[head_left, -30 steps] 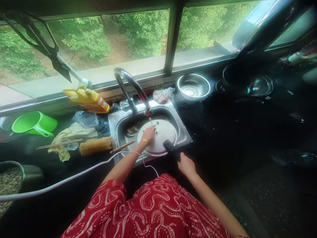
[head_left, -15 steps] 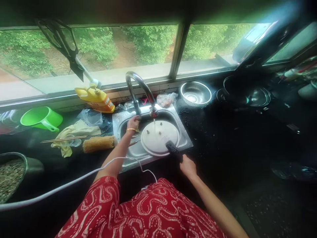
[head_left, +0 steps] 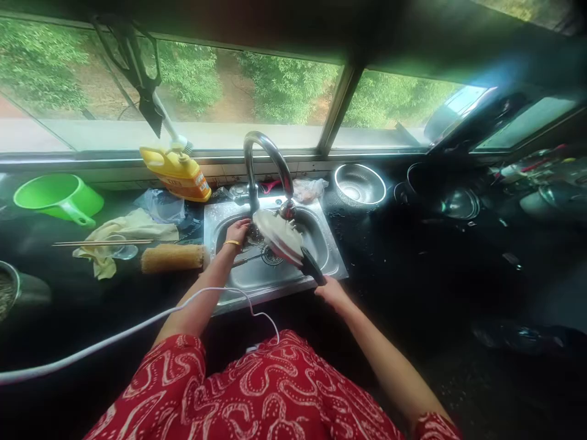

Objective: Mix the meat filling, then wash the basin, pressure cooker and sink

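Observation:
My right hand (head_left: 334, 292) is closed round the black handle of a pale, round, flat pan (head_left: 280, 237). Several small knobs stick out from the face turned toward the tap. The pan hangs tilted over the steel sink (head_left: 337, 260), just below the mouth of the curved tap (head_left: 268, 143). Close to the pan's left edge is my left hand (head_left: 237, 233), its fingers curled. Something greyish shows beside those fingertips, too blurred to tell whether it is an object or splashing water. The sink drain (head_left: 271, 255) shows under the pan.
Left of the sink lie a loofah-like brown roll (head_left: 172, 259), a yellow cloth (head_left: 131, 226), a green mug (head_left: 59, 195) and a yellow jug (head_left: 177, 174). A steel colander (head_left: 360, 183) stands right of the tap. A white cable (head_left: 137, 327) crosses before my left arm.
The pan has gone from lying flat in the sink to being lifted and tilted, its left side raised toward the tap. The drain has come into sight. My left hand stays near the pan's left side.

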Demonstrator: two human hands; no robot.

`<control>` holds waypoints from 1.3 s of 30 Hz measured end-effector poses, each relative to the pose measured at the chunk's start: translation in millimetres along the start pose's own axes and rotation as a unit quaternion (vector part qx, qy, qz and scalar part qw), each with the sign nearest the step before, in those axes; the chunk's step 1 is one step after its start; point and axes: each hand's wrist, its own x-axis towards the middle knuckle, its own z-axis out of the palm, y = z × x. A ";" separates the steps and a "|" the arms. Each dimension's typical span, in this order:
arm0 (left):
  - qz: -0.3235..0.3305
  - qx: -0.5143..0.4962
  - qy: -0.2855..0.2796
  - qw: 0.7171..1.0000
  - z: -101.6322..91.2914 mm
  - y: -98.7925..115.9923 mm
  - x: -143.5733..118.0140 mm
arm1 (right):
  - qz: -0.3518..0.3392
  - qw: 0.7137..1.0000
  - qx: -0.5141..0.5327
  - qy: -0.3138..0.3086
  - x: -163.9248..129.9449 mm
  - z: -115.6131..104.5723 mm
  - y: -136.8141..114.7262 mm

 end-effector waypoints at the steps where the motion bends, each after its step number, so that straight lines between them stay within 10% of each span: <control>1: -0.013 -0.020 -0.005 1.000 5.6 0.5 -5.1 | 0.026 0.998 0.047 -0.034 2.1 5.1 -4.3; 7: -0.035 -0.067 -0.004 0.997 52.1 -15.0 -26.6 | 0.147 0.885 0.355 -0.264 10.2 10.9 9.2; 11: -0.048 0.081 0.013 0.995 72.6 -36.7 -22.7 | 0.182 0.756 0.505 -0.375 -2.1 7.6 41.4; 15: -0.007 0.208 0.023 0.978 93.3 -39.1 -10.9 | 0.205 0.693 0.540 -0.431 -26.7 16.2 65.0; 21: 0.221 0.293 -0.133 0.920 144.3 -31.7 -57.8 | 0.209 0.686 0.501 -0.484 -31.4 28.0 70.0; 26: 0.218 0.412 -0.296 0.834 93.7 -67.1 -105.5 | 0.164 0.696 0.519 -0.469 -19.0 18.9 72.5; 31: 0.148 0.510 -0.180 0.828 47.1 -63.0 -66.0 | 0.142 0.724 0.499 -0.455 -24.6 9.7 71.3; 34: 0.170 0.439 -0.099 0.877 71.9 -46.2 -44.0 | 0.139 0.733 0.485 -0.457 -27.6 8.4 66.0; 39: 0.235 0.350 -0.134 0.897 98.5 -46.5 -54.5 | 0.130 0.720 0.510 -0.452 -25.6 7.5 62.2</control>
